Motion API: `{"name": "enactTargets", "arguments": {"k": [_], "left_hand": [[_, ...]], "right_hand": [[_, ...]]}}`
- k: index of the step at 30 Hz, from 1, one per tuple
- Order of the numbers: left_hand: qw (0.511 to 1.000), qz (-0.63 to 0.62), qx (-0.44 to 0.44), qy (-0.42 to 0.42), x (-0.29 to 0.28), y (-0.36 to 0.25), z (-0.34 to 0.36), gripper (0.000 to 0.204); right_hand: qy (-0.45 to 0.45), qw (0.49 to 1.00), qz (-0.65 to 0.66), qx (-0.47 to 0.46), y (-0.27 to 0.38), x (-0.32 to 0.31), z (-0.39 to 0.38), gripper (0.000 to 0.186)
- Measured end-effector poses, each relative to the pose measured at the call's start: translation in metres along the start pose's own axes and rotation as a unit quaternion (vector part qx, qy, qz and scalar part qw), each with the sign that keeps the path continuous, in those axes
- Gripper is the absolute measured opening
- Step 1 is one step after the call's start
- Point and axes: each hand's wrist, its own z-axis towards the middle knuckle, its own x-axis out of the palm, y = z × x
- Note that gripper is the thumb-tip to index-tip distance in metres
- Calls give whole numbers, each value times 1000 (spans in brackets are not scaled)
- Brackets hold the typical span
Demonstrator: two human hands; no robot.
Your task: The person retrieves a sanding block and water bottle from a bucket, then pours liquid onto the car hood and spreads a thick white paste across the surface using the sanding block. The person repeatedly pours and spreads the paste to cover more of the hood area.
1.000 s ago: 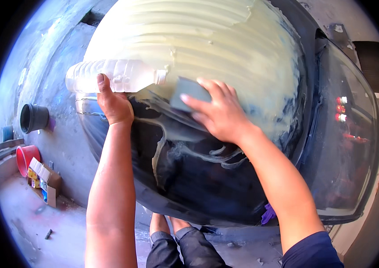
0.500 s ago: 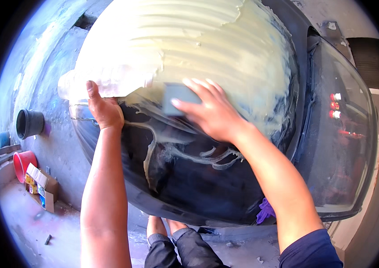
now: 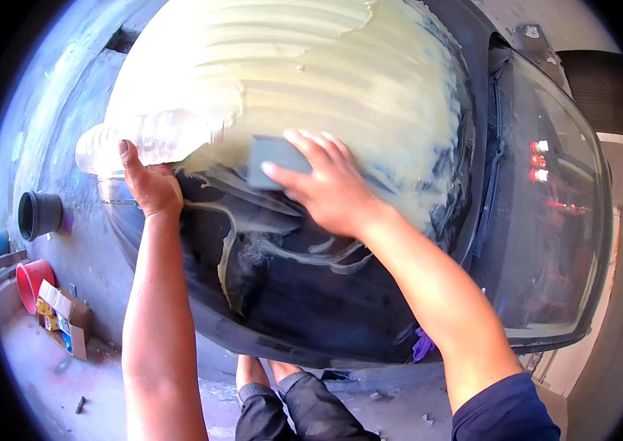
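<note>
A clear ribbed plastic bottle (image 3: 168, 136) lies on its side in my left hand (image 3: 153, 184). The thumb points up along it and the other fingers are hidden underneath. My right hand (image 3: 333, 184) presses a flat grey sanding block (image 3: 263, 158) on the car hood (image 3: 311, 294). The block sits at the lower edge of a broad layer of cream-coloured filler (image 3: 311, 81), whose surface is streaked with ridges. Below the block, pale wet trails run over the dark, glossy part of the hood.
The windshield (image 3: 546, 242) is at the right. A purple cloth (image 3: 423, 344) rests by the hood's near edge. On the floor at left are a black bucket (image 3: 41, 214), a red bucket (image 3: 32, 283) and an opened cardboard box (image 3: 69, 316).
The whole view has shifted slightly, so the scene sits further left. Both hands keep their hold and stay at about the same places over the hood.
</note>
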Motion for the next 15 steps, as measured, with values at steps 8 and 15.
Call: {"name": "enactTargets", "arguments": {"k": [8, 15], "left_hand": [[999, 35, 0, -9, -4, 0, -2, 65], [999, 49, 6, 5, -3, -2, 1, 61]], "right_hand": [[-18, 992, -63, 107, -22, -21, -50, 50], [-31, 989, -34, 140, -23, -7, -29, 45]]}}
